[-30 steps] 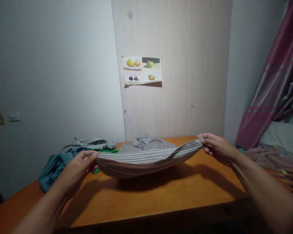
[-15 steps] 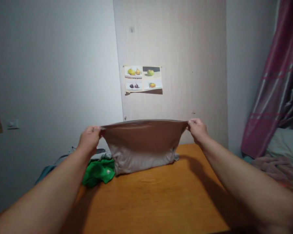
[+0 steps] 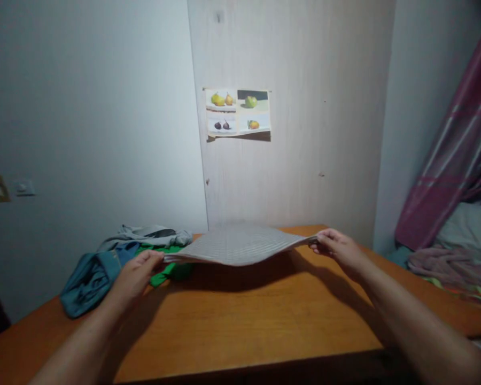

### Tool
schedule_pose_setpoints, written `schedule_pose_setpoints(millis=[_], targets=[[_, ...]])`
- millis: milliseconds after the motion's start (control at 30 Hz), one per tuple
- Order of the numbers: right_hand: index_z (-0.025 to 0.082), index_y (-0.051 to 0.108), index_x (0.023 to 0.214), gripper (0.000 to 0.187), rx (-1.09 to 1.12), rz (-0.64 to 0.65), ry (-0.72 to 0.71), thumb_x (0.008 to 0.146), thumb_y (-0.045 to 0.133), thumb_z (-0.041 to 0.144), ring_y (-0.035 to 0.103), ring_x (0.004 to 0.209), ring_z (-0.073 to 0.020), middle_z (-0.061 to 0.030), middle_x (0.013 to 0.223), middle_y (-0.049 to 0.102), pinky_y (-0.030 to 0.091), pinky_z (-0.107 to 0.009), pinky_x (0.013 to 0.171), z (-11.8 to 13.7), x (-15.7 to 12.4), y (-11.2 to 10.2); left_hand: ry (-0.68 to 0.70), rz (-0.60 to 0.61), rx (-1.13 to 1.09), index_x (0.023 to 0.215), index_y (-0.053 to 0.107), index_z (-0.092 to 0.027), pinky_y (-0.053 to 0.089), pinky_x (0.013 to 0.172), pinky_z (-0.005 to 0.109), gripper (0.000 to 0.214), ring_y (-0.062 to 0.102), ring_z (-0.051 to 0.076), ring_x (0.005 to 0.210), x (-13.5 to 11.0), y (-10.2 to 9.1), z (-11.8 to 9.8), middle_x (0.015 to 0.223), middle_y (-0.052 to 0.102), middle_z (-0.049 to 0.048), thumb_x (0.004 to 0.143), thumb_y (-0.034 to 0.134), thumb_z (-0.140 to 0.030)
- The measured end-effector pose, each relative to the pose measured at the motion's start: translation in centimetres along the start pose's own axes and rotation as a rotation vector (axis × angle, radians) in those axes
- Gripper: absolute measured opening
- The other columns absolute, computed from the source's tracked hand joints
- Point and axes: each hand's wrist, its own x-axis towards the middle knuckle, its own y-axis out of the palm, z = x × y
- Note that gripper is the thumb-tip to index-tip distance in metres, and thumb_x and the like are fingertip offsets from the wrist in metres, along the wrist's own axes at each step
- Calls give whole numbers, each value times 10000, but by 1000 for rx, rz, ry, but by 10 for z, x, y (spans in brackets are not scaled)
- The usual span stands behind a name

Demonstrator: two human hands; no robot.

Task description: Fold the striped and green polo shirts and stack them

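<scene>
A grey striped shirt (image 3: 240, 243), folded flat, hangs just above the far part of the orange wooden table (image 3: 248, 326). My left hand (image 3: 138, 270) pinches its left corner. My right hand (image 3: 336, 248) pinches its right corner. Both hands are closed on the cloth, and the shirt sags slightly between them and casts a shadow on the table.
A heap of clothes lies at the table's far left: a teal garment (image 3: 90, 275), a grey one (image 3: 148, 235) and a green one (image 3: 164, 267). A fruit picture (image 3: 238, 112) hangs on the wooden panel behind. At the right are a striped curtain (image 3: 452, 155) and bedding (image 3: 449, 262).
Both hands lifted the shirt's near edge up and over away from me, then lowered it. The shirt is now folded flat and held low over the table.
</scene>
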Motion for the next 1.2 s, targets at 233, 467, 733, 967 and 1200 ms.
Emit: schedule_pose_setpoints(millis=[233, 467, 733, 967, 1200], targets=[[203, 575, 758, 456, -58, 178, 164, 704, 775, 609, 566, 645, -147, -15, 689, 622, 449, -268, 603, -63, -69, -7, -133, 37, 10, 694, 578, -193, 433, 566, 240, 433, 552, 151, 601, -65, 10, 63, 640, 604, -20, 694, 716, -604], [194, 609, 799, 370, -147, 149, 156, 779, 713, 549, 512, 597, -127, -1, 670, 601, 378, -247, 560, -64, -83, -15, -185, -40, 2, 829, 567, -202, 468, 584, 255, 332, 607, 166, 630, -76, 9, 64, 725, 650, -21, 657, 712, -446], [203, 580, 718, 446, -151, 83, 160, 867, 618, 621, 462, 539, -118, 19, 625, 526, 353, -253, 521, -59, -95, -25, -168, -127, 56, 827, 553, -226, 454, 573, 259, 340, 592, 177, 636, -93, -6, 52, 703, 628, -31, 642, 689, -476], [215, 548, 645, 578, -398, 99, 102, 898, 472, 730, 455, 547, -144, -1, 608, 517, 365, -274, 525, -53, -99, -33, -116, -10, 329, 724, 546, -240, 424, 569, 267, 230, 559, 189, 615, -97, -18, 47, 629, 591, -28, 603, 616, -422], [213, 589, 697, 517, -570, 133, 29, 867, 549, 700, 493, 640, -170, -2, 652, 546, 409, -274, 586, -55, -105, -38, -67, 181, 487, 696, 505, -252, 377, 561, 266, 141, 515, 180, 581, -101, -26, 63, 593, 528, -48, 611, 536, -360]])
